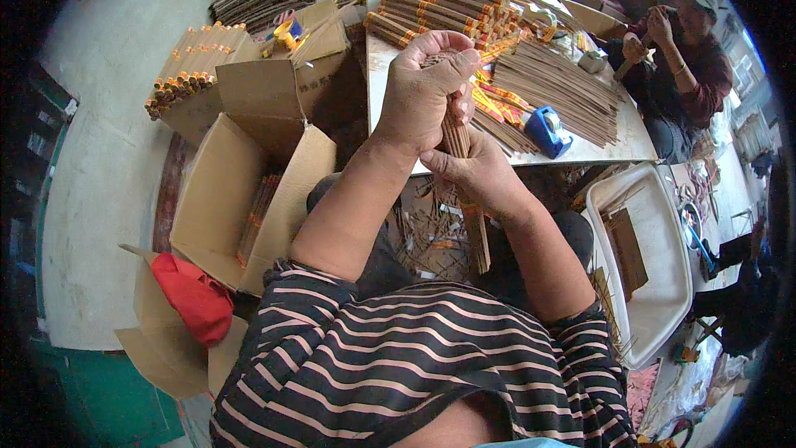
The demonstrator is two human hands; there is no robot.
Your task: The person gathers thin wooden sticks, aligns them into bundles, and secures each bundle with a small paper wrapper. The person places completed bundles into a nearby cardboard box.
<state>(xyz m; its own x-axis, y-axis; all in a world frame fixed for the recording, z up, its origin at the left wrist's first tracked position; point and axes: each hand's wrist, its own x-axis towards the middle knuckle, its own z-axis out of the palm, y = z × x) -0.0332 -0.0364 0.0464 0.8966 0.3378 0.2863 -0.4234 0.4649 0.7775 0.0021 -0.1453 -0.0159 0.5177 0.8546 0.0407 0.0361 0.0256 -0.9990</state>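
A bundle of thin brown incense sticks (476,236) slants up in front of my body, held by both hands. My left hand (419,95) is closed around its upper end, fingers curled over the tips. Lower down, my right hand (481,172) grips the same bundle, thumb across it, and the lower ends stick out below. Just beyond my hands, loose incense sticks (560,87) lie spread on the white table (634,145). Red and yellow paper bands (504,99) lie beside them, near a blue tape dispenser (547,131). Wrapped incense bundles (439,4) are piled at the table's far side.
An open cardboard box (199,216) with some bundles inside stands at left, a red cloth (195,299) below it. More bundles (199,58) are stacked behind. At right is a white plastic tub (663,307). A co-worker (684,66) sits across at right; another person's arm shows at the top.
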